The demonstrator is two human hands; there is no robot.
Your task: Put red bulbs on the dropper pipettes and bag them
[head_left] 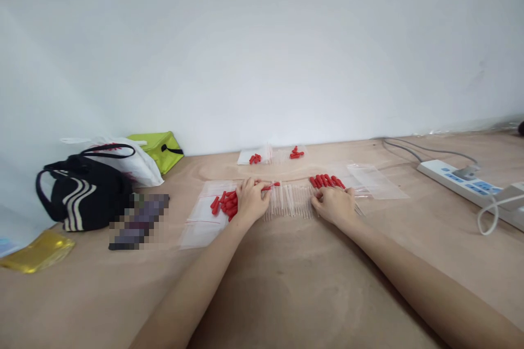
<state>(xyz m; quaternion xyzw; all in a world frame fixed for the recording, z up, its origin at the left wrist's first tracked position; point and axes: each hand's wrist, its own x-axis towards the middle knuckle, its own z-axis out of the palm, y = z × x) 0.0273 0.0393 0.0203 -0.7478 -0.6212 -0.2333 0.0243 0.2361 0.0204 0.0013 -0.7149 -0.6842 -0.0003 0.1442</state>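
Observation:
A row of thin clear tubes (291, 200) lies side by side between my hands. My left hand (250, 200) is at the row's left end, thumb and forefinger closed around a small red rubber bulb (266, 188). Close beside that hand, a pile of red rubber bulbs (230, 204) rests on a clear zip bag (200, 233). At the right end my right hand (336, 204) has its fingertips pinched on a clear tube, mostly hidden by the fingers. Just beyond it sits a row of red bulbs (326, 180), with tube tips showing past the hand.
Farther back are two small groups of red bulbs (255, 158) and clear bags. A flat clear bag (379, 181) and a white power strip (458, 175) with cables lie right. Left stand a black bag (88, 191), a green bag (159, 150) and a gold packet (39, 251).

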